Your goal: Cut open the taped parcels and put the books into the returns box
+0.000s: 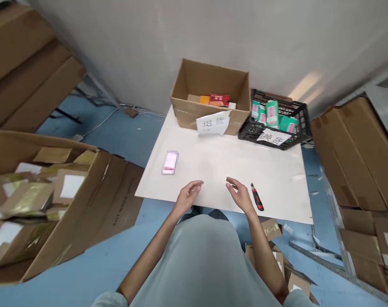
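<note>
Phone [170,163]: loose on the table [206,149]; a sweeping left hand [186,198] could shove it;
Left fingers: close together, lightly curled, pinching nothing; phone apart, left and farther out;
Right fingers: bent, slightly spread, pinching nothing; cutter [257,198] just right, not touching;
Cutter: handle close to front edge; a bump from the right hand [240,197] could tip it off

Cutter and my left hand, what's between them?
In the head view, your right hand lies between the cutter and your left hand.
</note>
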`<state>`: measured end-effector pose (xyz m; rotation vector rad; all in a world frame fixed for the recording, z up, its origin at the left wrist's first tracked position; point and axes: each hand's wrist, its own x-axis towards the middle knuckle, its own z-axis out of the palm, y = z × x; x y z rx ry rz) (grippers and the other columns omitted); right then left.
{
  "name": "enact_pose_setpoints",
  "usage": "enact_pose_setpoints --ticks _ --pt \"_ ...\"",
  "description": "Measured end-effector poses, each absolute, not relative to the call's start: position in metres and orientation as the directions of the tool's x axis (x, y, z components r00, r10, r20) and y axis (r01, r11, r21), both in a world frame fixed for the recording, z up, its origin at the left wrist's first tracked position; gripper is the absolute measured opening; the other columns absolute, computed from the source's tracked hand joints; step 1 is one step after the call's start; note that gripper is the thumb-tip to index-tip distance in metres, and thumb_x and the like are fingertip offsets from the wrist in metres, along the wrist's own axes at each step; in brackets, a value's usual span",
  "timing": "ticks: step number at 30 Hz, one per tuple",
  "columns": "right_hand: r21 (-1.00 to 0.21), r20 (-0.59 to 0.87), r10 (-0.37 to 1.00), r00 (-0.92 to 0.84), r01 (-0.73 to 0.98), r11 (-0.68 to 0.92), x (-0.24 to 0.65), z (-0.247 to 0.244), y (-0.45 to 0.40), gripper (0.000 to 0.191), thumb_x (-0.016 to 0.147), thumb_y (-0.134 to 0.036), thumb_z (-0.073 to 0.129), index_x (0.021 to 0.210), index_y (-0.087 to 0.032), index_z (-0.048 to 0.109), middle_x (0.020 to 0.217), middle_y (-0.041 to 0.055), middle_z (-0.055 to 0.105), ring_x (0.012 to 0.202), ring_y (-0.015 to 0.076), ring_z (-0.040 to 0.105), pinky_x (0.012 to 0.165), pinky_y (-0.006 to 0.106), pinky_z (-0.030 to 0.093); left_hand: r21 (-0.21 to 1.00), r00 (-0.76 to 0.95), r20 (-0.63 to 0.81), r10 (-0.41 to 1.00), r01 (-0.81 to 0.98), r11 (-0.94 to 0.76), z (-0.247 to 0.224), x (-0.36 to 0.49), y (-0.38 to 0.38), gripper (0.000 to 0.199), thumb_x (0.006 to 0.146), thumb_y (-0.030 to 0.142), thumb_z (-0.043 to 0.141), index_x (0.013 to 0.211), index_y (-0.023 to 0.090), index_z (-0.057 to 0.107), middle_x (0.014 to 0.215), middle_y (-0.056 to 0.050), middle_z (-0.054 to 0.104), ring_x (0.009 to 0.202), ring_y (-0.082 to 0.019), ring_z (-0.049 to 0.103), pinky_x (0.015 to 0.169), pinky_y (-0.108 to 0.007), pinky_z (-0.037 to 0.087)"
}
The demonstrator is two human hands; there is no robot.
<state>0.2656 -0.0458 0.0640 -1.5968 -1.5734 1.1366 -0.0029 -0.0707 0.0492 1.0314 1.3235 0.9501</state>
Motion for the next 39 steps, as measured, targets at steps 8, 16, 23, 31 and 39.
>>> enact_pose_setpoints --ticks 8,16,23,31,39 --pt "-0.868 -0.246 0.913 -0.327 0.493 -0.058 0.186 0.066 0.003 0.052 0.104 -0.065 0.061 0.135 -0.026 0.078 0.142 0.0112 0.078 0.132 0.0304 0.074 0.117 0.052 0.059 0.932 -0.229 -0.36 0.905 -0.039 0.361 0.049 -0.083 -0.094 0.041 0.095 0.057 0.071 0.118 0.023 0.076 0.137 -0.013 0.079 0.133 -0.031 0.072 0.119 -0.05 0.055" --pt "-0.845 -0.387 0.761 -0.52 0.531 -0.067 0.116 0.053 0.045 0.047 0.105 -0.058 0.062 0.137 -0.027 0.077 0.144 0.0102 0.078 0.135 0.0298 0.073 0.117 0.051 0.059 0.896 -0.458 -0.439 0.773 -0.16 0.414 0.055 -0.131 -0.122 0.039 0.093 0.06 0.075 0.106 0.024 0.072 0.139 -0.014 0.078 0.135 -0.032 0.071 0.12 -0.053 0.055" --pt "-0.847 -0.418 0.612 -0.671 0.532 0.005 0.018 0.044 0.058 0.043 0.106 -0.052 0.062 0.138 -0.028 0.077 0.142 0.0086 0.079 0.135 0.0292 0.073 0.118 0.05 0.059 0.899 -0.628 -0.433 0.647 -0.243 0.365 0.059 -0.187 -0.16 0.043 0.092 0.064 0.077 0.105 0.024 0.072 0.137 -0.014 0.078 0.135 -0.032 0.071 0.122 -0.053 0.053" --pt "-0.857 -0.382 0.491 -0.783 0.499 0.13 -0.156 0.023 0.034 0.05 0.105 -0.059 0.062 0.14 -0.026 0.076 0.142 0.0106 0.079 0.134 0.0297 0.074 0.118 0.048 0.059 0.897 -0.744 -0.437 0.506 -0.324 0.299 0.026 -0.32 -0.219 0.051 0.087 0.072 0.08 0.098 0.023 0.069 0.136 -0.017 0.078 0.132 -0.034 0.072 0.119 -0.055 0.055" --pt "-0.838 -0.375 0.402 -0.835 0.491 0.237 -0.351 0.007 -0.007 0.044 0.104 -0.05 0.064 0.138 -0.025 0.078 0.139 0.01 0.08 0.128 0.0295 0.078 0.116 0.046 0.059 0.901 -0.789 -0.431 0.437 -0.347 0.262 0.0 -0.478 -0.284 0.051 0.088 0.072 0.078 0.096 0.023 0.07 0.131 -0.015 0.08 0.124 -0.032 0.075 0.113 -0.051 0.058"
